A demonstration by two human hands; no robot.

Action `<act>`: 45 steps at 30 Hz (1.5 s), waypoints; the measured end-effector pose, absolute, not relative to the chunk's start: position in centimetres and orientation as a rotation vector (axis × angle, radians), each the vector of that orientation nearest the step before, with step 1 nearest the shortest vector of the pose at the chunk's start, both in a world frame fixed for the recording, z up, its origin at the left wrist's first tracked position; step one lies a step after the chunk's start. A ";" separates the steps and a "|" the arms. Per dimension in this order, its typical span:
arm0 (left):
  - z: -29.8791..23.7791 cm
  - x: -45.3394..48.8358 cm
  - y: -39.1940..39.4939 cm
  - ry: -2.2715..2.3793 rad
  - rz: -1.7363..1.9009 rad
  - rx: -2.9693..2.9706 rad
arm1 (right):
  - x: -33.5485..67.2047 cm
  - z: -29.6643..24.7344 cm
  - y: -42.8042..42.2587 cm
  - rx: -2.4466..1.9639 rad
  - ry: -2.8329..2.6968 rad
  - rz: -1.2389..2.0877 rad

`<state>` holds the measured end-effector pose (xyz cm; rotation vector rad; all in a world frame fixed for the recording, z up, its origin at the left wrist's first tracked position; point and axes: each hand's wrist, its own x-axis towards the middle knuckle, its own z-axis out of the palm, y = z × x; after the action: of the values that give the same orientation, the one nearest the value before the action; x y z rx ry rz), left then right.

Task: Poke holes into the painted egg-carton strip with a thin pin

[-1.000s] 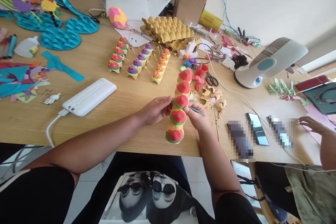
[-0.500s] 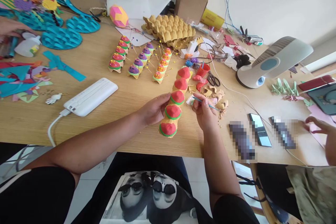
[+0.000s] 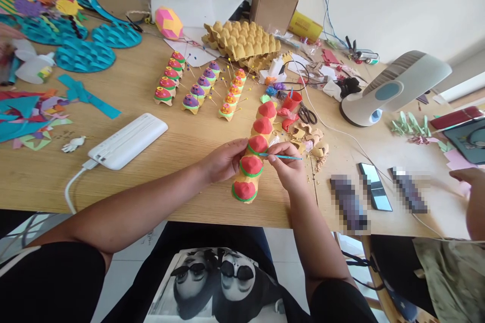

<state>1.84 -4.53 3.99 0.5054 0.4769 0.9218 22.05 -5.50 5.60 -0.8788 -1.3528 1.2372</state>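
My left hand point(image 3: 229, 160) grips the left side of an egg carton strip point(image 3: 251, 165) whose several bumps are topped with red clay, some edged in green. Between the thumb and fingers of my right hand point(image 3: 288, 165) is a thin blue modelling tool point(image 3: 282, 156). Its tip meets the strip beside the green rim of the middle bump. Beyond the strip stand three decorated carton strips, one red point(image 3: 169, 82), one purple point(image 3: 197, 92) and one orange point(image 3: 231, 97), with pins stuck in them.
A white power bank point(image 3: 129, 141) with a cable lies left. Carton scraps point(image 3: 308, 136), a red cup point(image 3: 291, 100) and scissors point(image 3: 307, 114) sit right of the strip. Farther right are a fan point(image 3: 390, 93), phones point(image 3: 375, 186) and another person's hand point(image 3: 472, 192). Egg trays point(image 3: 242, 43) are behind.
My right hand has moved left, bringing the blue tool's tip onto the carton strip. The strip has shifted slightly. The other person's hand at the right has moved.
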 end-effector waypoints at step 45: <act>4.4 2.0 -4.8 0.514 0.976 0.562 | 20.9 4.3 -5.5 -0.875 -1.361 0.963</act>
<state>2.00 -4.82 4.43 0.5618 0.5139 0.9760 20.89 -5.49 4.32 -0.8750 -1.3606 0.9631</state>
